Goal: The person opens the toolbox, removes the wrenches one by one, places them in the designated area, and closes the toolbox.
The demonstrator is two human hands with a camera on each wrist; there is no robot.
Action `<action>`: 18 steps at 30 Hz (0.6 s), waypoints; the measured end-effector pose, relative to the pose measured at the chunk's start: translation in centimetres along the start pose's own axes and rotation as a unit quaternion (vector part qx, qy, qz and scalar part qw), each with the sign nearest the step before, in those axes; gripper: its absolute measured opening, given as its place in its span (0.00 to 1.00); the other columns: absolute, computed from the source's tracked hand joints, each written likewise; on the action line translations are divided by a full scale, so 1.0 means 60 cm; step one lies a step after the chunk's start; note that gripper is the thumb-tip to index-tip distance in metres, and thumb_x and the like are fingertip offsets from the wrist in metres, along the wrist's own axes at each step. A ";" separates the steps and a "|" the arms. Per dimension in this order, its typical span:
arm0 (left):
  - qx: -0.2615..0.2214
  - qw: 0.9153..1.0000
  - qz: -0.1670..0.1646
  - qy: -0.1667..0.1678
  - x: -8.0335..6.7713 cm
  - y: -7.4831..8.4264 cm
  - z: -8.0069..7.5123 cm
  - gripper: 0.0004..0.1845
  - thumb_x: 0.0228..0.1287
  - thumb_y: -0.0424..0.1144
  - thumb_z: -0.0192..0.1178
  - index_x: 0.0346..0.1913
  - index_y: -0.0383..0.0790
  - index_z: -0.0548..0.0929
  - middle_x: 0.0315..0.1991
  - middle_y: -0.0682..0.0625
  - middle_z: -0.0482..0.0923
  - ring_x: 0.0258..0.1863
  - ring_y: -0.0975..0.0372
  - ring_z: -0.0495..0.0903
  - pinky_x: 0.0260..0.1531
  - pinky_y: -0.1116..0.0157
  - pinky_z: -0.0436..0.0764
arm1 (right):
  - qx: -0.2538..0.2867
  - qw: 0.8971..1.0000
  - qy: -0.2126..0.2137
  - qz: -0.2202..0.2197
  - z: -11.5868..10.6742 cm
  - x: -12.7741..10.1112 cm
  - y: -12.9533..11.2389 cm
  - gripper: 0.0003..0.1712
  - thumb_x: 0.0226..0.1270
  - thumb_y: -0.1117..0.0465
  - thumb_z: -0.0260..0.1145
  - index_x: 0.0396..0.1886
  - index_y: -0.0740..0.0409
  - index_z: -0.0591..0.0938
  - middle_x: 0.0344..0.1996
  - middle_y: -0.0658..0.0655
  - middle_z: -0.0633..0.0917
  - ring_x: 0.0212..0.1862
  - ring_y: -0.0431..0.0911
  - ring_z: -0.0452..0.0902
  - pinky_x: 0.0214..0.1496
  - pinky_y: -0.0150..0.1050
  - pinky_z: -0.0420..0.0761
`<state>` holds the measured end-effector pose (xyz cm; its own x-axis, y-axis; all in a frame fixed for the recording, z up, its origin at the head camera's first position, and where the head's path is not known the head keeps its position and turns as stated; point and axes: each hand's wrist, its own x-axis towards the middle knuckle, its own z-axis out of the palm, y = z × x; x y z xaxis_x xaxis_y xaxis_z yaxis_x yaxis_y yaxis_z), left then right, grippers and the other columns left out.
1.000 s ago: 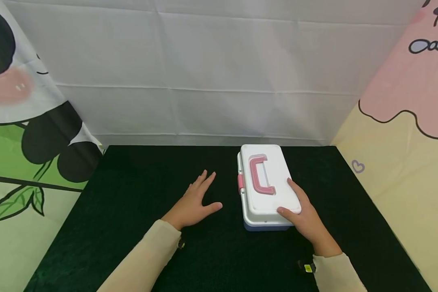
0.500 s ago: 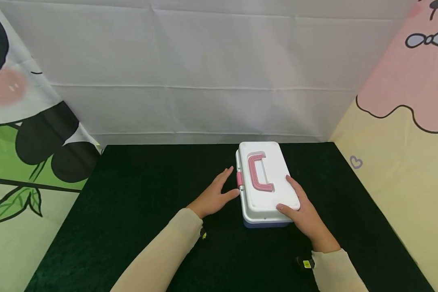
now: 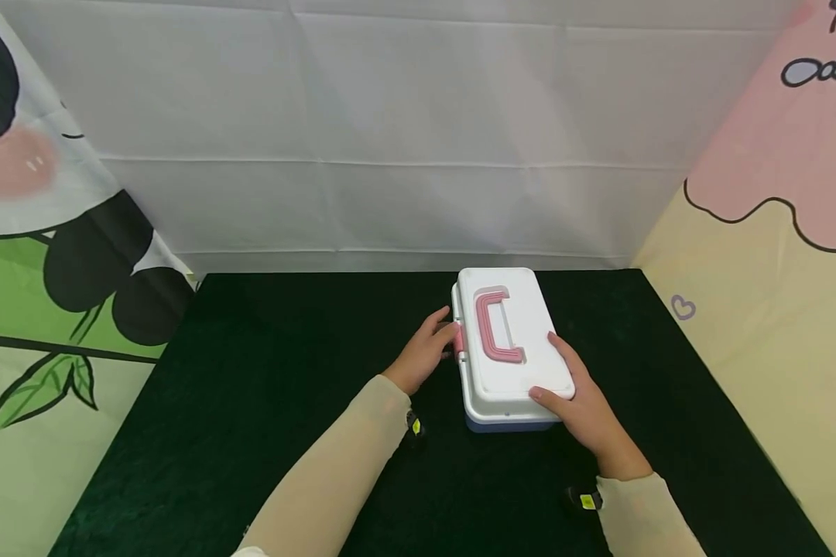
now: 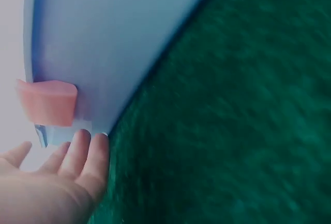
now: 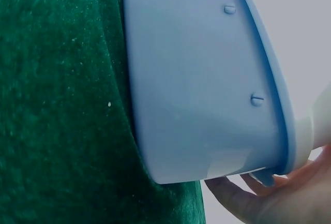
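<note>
A small box with a white lid (image 3: 529,321), a pink handle (image 3: 491,333) and a blue base (image 5: 196,94) lies on the dark green mat (image 3: 286,371). My left hand (image 3: 425,352) is at the box's left side, fingertips touching the pink latch (image 3: 459,340). In the left wrist view the fingers (image 4: 77,154) lie fairly straight just below the latch (image 4: 47,102). My right hand (image 3: 578,406) rests on the lid's near right corner, thumb on the front edge and fingers along the right edge. The lid is down.
White cloth hangs behind the mat, with a panda-print sheet (image 3: 56,255) on the left and a pink and yellow cartoon sheet (image 3: 759,255) on the right. The mat reaches to these sheets and carries only the box.
My left hand has moved right across the mat from open ground to the box's pink latch. The right hand and the box have stayed where they were.
</note>
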<state>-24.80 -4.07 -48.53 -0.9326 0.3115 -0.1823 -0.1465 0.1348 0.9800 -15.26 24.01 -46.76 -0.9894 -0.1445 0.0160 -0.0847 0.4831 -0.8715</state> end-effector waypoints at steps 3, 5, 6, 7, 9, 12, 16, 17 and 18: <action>-0.036 0.999 -0.020 0.028 0.009 0.000 0.003 0.33 0.78 0.54 0.55 0.79 0.48 0.62 0.64 0.47 0.74 0.60 0.55 0.77 0.61 0.53 0.78 | -0.001 1.000 -0.002 0.001 0.000 0.001 -0.001 0.54 0.70 0.47 0.69 0.85 0.36 0.47 0.82 0.63 0.48 0.71 0.65 0.55 0.70 0.74 0.58; -0.061 0.997 -0.036 0.041 0.012 0.002 0.005 0.30 0.77 0.51 0.57 0.75 0.44 0.67 0.58 0.45 0.77 0.54 0.55 0.81 0.57 0.55 0.81 | 0.000 1.000 -0.003 0.000 0.000 0.001 -0.002 0.54 0.70 0.47 0.70 0.85 0.36 0.47 0.82 0.63 0.48 0.71 0.65 0.55 0.70 0.74 0.58; -0.071 0.996 -0.044 0.043 0.014 0.004 0.006 0.28 0.77 0.50 0.58 0.73 0.43 0.69 0.56 0.45 0.78 0.52 0.54 0.81 0.56 0.55 0.82 | 0.000 1.000 -0.003 0.000 0.000 0.001 -0.002 0.54 0.70 0.47 0.70 0.85 0.36 0.47 0.82 0.63 0.48 0.71 0.65 0.55 0.70 0.74 0.59; -0.079 0.995 -0.051 0.043 0.014 0.006 0.008 0.28 0.76 0.50 0.59 0.72 0.42 0.70 0.55 0.44 0.78 0.51 0.54 0.82 0.55 0.56 0.83 | 0.000 1.000 -0.003 0.000 -0.001 0.001 -0.002 0.54 0.70 0.48 0.70 0.85 0.36 0.47 0.82 0.63 0.48 0.71 0.65 0.55 0.70 0.74 0.59; -0.089 0.993 -0.061 0.039 0.016 0.010 0.011 0.26 0.76 0.49 0.59 0.70 0.41 0.71 0.55 0.44 0.78 0.49 0.54 0.82 0.54 0.57 0.83 | 0.001 1.000 -0.003 0.001 -0.001 0.001 -0.002 0.54 0.70 0.48 0.70 0.85 0.36 0.47 0.82 0.63 0.48 0.71 0.65 0.55 0.70 0.74 0.59; -0.087 0.993 -0.070 0.032 0.018 0.016 0.013 0.24 0.77 0.48 0.59 0.67 0.39 0.72 0.53 0.43 0.79 0.48 0.54 0.82 0.52 0.57 0.84 | 0.002 1.000 -0.002 0.003 -0.002 0.000 0.000 0.54 0.70 0.48 0.70 0.85 0.36 0.47 0.82 0.63 0.48 0.71 0.65 0.55 0.70 0.74 0.59; -0.079 0.993 -0.088 0.019 0.020 0.019 0.012 0.20 0.77 0.47 0.56 0.61 0.37 0.76 0.50 0.42 0.80 0.46 0.52 0.82 0.50 0.56 0.84 | 0.007 1.000 -0.004 0.004 -0.002 0.000 0.001 0.54 0.70 0.48 0.69 0.85 0.36 0.46 0.82 0.64 0.47 0.71 0.65 0.55 0.69 0.74 0.59; -0.076 0.993 -0.092 0.016 0.020 0.020 0.011 0.19 0.77 0.48 0.56 0.59 0.37 0.77 0.49 0.42 0.80 0.46 0.52 0.83 0.50 0.56 0.85 | 0.009 1.000 -0.004 0.003 -0.001 0.001 0.002 0.54 0.70 0.48 0.69 0.85 0.36 0.46 0.82 0.64 0.47 0.71 0.65 0.55 0.69 0.74 0.59; -0.072 0.993 -0.095 0.012 0.021 0.020 0.011 0.19 0.77 0.48 0.56 0.58 0.37 0.78 0.48 0.42 0.81 0.45 0.52 0.83 0.49 0.56 0.85 | 0.011 1.000 -0.003 0.003 -0.001 0.001 0.002 0.54 0.70 0.49 0.69 0.85 0.36 0.46 0.81 0.64 0.47 0.71 0.65 0.55 0.69 0.74 0.59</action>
<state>-25.91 -2.88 -47.64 -0.8915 0.2698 -0.3638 -0.3637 0.0525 0.9301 -15.33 24.13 -46.83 -0.9890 -0.1476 0.0081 -0.0766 0.4650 -0.8820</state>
